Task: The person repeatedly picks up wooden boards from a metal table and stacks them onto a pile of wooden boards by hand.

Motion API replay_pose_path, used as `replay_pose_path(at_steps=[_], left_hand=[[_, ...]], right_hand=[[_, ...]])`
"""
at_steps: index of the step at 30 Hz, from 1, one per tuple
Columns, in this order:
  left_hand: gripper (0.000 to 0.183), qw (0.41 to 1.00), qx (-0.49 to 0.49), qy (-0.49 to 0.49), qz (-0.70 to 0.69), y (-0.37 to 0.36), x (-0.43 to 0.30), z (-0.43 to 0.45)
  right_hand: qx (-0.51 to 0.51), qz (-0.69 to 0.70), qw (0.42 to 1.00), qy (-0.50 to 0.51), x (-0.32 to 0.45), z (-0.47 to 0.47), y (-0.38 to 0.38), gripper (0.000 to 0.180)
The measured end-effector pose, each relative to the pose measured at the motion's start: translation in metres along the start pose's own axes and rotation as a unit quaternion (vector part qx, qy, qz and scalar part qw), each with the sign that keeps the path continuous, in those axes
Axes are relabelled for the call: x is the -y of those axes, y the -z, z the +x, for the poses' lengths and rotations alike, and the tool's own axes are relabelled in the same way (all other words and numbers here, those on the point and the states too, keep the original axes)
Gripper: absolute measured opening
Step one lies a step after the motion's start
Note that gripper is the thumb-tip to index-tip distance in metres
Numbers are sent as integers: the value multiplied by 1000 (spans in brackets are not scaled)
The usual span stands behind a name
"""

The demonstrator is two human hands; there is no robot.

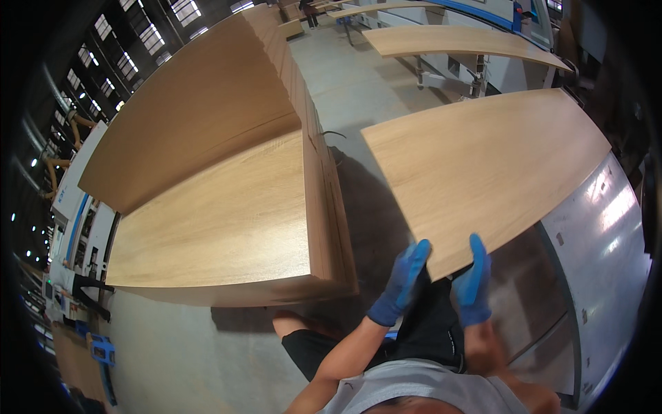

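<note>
A wood-grain panel (486, 171) extends away from me at the right, its near corner between my hands. My left hand (401, 282), in a blue coated work glove, grips the panel's left edge close to that corner. On the other side of the corner, my right hand (473, 282) wears a matching glove and has its thumb over the panel's top face. The undersides of the panel and the fingers beneath it are hidden. To my left stands a stack of similar panels (217, 222), with a higher stack (207, 103) behind it.
A shiny metal-topped table (595, 259) curves along my right. Farther off, another panel (455, 41) lies by a white and blue machine (517, 72). More machinery (77, 227) stands at far left, with a person's dark-trousered legs (93, 295) near it. Another person (310, 13) is in the distance.
</note>
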State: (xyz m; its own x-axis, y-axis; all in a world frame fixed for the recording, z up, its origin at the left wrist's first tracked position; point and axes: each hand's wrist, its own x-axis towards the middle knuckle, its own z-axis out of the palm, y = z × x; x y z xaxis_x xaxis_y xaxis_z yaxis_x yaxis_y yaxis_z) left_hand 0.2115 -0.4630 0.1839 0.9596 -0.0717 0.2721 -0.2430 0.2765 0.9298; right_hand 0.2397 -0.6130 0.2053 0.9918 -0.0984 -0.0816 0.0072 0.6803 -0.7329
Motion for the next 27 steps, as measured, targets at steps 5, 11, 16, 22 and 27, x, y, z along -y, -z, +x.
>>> replay_pose_path(at_steps=[5,11,16,22,27], left_hand=[[31,997,-40,-31,55,-17,-47,-18],[19,972,-194,-80,106,31,-93,-93],[36,673,-526,-287,434,96,-115,-150],[65,753,-583,-233,199,188,-178,-245],[74,716,-567,-378,-152,185,-200,-223]], right_hand=[[62,-14,997,-44,10,-45,4,46],[44,-518,795,313,42,-33,61,53],[-87,-501,769,387,104,21,122,60],[-226,-396,792,407,93,9,106,58],[-152,-148,967,141,0,-81,10,39]])
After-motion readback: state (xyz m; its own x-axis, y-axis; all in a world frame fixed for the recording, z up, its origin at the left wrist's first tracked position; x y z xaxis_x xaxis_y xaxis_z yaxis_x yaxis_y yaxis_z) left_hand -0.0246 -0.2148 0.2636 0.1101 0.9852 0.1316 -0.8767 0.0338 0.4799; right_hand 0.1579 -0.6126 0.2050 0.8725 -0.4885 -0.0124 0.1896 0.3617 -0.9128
